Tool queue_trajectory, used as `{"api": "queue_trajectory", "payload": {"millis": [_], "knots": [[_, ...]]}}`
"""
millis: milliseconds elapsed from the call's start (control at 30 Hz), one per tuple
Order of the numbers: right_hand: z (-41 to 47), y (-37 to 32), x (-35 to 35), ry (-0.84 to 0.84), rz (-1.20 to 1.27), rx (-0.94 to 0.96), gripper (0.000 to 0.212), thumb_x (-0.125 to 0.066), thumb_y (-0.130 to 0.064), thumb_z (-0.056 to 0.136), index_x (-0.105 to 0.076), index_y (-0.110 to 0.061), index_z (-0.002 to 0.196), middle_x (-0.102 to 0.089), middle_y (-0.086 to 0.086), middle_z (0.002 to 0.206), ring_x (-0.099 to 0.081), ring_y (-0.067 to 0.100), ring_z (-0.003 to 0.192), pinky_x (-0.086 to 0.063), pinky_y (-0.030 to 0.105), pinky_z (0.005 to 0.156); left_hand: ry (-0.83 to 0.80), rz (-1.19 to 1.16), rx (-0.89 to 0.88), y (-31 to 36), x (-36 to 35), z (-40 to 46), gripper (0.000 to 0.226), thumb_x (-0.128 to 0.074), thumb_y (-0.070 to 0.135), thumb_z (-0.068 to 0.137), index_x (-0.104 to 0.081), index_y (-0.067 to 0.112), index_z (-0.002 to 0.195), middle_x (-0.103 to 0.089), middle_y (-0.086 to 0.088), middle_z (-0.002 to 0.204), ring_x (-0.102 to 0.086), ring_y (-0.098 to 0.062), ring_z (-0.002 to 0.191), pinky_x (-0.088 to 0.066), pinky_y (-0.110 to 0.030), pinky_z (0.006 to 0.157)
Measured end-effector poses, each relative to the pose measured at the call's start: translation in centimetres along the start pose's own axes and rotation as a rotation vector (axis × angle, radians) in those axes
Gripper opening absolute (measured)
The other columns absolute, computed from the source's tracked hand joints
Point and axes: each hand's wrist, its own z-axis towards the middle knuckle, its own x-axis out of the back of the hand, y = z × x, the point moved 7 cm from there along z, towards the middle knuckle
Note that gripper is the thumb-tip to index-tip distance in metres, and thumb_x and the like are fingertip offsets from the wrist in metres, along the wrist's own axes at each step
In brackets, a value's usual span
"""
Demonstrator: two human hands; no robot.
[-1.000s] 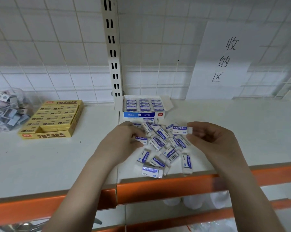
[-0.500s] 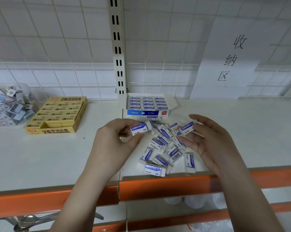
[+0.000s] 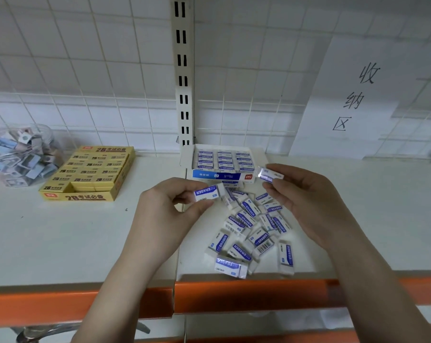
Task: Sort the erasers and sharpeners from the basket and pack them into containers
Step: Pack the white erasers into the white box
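Two bare hands work above a white shelf [image 3: 61, 243] with an orange front edge [image 3: 234, 295]. The left hand [image 3: 167, 214] pinches one blue-and-white eraser [image 3: 208, 193] between thumb and fingers, its long axis running roughly left to right and its printed face turned up toward the camera, white end pointing right. The right hand [image 3: 306, 204] pinches a second eraser [image 3: 270, 175] at its fingertips, long axis also near level, tilted slightly down to the right; it is blurred. Both held pieces hang just in front of an open blue-and-white box [image 3: 222, 175] at the back of the shelf, whose rows of the same erasers lie with long axes left to right.

Between and below the hands, a loose pile of erasers [image 3: 249, 233] lies scattered at mixed angles, the nearest ones close to the shelf's front edge. To the left, well apart, stand a yellow box of erasers [image 3: 85, 174] and a clear jar [image 3: 18, 154] of small mixed items against the tiled wall. Bare shelf lies open at the right of the pile and between the pile and the yellow box.
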Motion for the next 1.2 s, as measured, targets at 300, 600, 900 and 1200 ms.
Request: {"api": "queue_trajectory", "payload": {"millis": [300, 600, 900, 1200], "knots": [[3.5, -1.1, 0.1, -0.077, -0.177, -0.002, 0.024, -0.058, -0.001, 0.089, -0.069, -0.021, 0.094, -0.071, 0.002, 0.090, -0.070, 0.010, 0.082, -0.056, 0.019, 0.070, 0.021, 0.018, 0.014, -0.6, 0.0, 1.4, 0.024, -0.078, 0.019, 0.070, -0.070, 0.032, 0.088, -0.069, 0.006, 0.081, -0.060, -0.007, 0.072, -0.052, -0.022, 0.073], [10.5, -1.1, 0.7, -0.125, -0.696, -0.034, 0.009, -0.066, -0.009, 0.083, -0.074, -0.005, 0.084, -0.066, 0.012, 0.070, -0.055, 0.016, 0.068, -0.051, 0.031, 0.080, 0.033, 0.063, 0.000, -0.7, 0.1, 1.8, 0.029, -0.078, 0.019, 0.071, -0.065, 0.041, 0.084, -0.069, 0.011, 0.082, -0.061, -0.006, 0.073, -0.052, -0.020, 0.071], [12.1, 0.1, -1.8, -0.252, -0.870, -0.100, 0.007, -0.069, -0.005, 0.081, -0.074, -0.003, 0.086, -0.073, 0.015, 0.088, -0.070, 0.026, 0.084, -0.054, 0.041, 0.088, 0.044, 0.044, 0.047, -1.6, 0.7, 2.2, 0.024, -0.077, 0.019, 0.072, -0.067, 0.037, 0.084, -0.069, 0.009, 0.079, -0.061, -0.004, 0.071, -0.052, -0.018, 0.072], [12.5, -0.3, -2.6, -0.270, -1.122, -0.019, 0.012, -0.072, -0.014, 0.080, -0.076, -0.006, 0.088, -0.074, 0.011, 0.086, -0.067, 0.019, 0.074, -0.043, 0.016, 0.057, 0.028, 0.069, 0.043, -2.1, 0.5, 2.1, 0.021, -0.077, 0.022, 0.072, -0.070, 0.034, 0.087, -0.069, 0.006, 0.078, -0.061, -0.005, 0.071, -0.053, -0.023, 0.072]]}}
